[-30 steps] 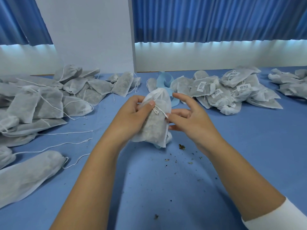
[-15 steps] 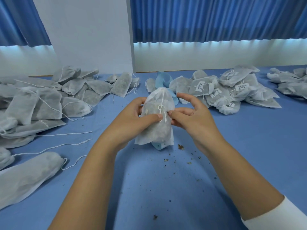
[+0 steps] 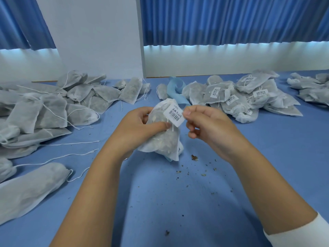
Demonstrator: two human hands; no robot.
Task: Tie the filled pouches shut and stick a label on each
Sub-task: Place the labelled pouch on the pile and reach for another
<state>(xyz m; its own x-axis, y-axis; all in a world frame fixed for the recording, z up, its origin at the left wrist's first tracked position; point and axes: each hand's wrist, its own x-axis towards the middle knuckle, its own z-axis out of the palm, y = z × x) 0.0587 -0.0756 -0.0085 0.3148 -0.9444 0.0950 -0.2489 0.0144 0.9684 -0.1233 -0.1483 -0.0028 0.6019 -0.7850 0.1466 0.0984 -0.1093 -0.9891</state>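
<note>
Right hand (image 3: 211, 127) now pinches white barcoded label (image 3: 174, 116).

The blue table (image 3: 267, 157) bears a heap of plain pouches (image 3: 44, 113) on the left, with loose strings (image 3: 71, 143) beside it, and a heap of labelled pouches (image 3: 240, 100) on the right. A blue strip (image 3: 175, 90) lies between the heaps, and crumbs (image 3: 195, 157) dot the middle

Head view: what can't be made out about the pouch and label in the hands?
Label: print too small to read; its back faces away, so stuck or loose is unclear.
Pouch tie: partly covered by the thumb of the left hand.
Label's right edge: hidden under the right hand pinching it.
Left pouch pile: cut off by the frame edge.
</note>
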